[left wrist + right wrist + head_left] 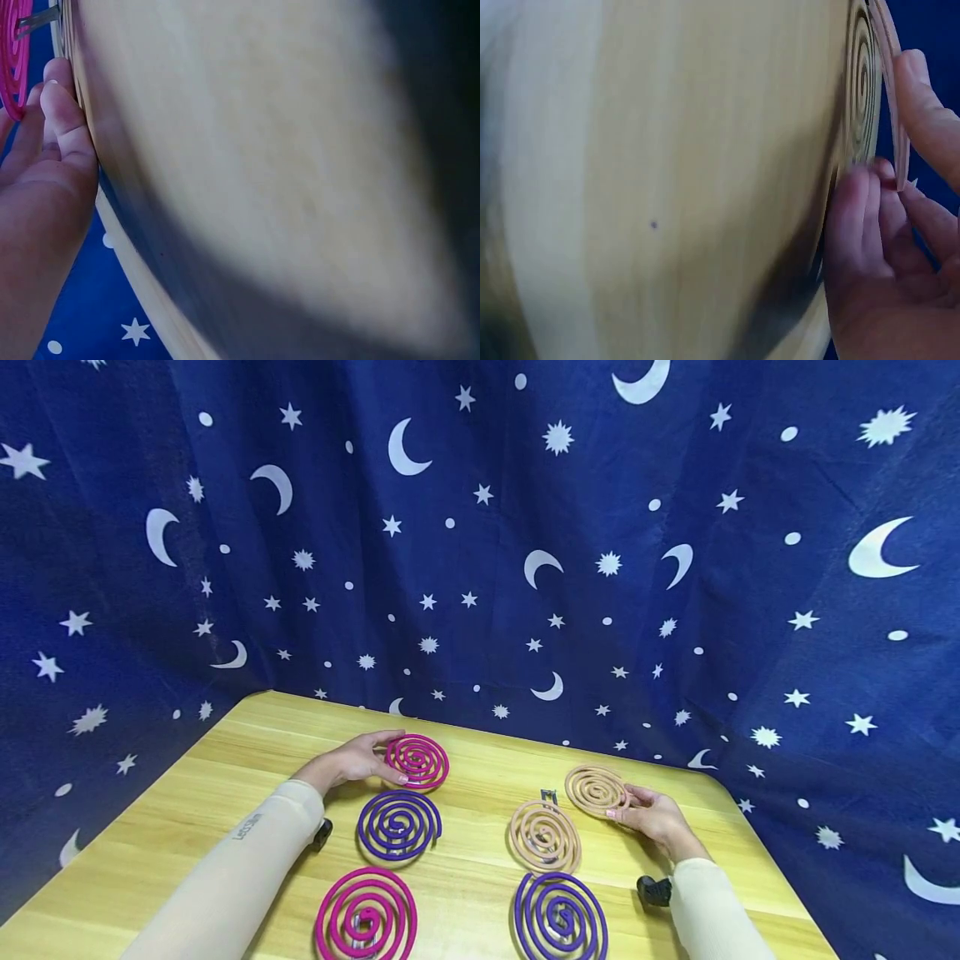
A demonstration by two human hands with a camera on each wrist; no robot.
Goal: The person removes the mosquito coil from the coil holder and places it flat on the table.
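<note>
In the head view my left hand [363, 760] pinches the edge of a pink spiral coil [417, 762] at the back left, thumb on its near side. A metal stand [37, 22] shows by that coil in the left wrist view. My right hand [656, 817] pinches the edge of a peach spiral coil [596, 791] at the back right; in the right wrist view the thumb lies on one face of the coil [894, 97] and fingers are on the other side. Just left of it stands a second peach coil [545, 837].
A purple coil [399, 825] and another pink coil [366, 917] stand on the left side of the wooden table [472, 827]. Another purple coil [561, 917] is at the front right. A small metal piece [549, 797] shows behind the second peach coil. A starry blue curtain [480, 560] surrounds the table.
</note>
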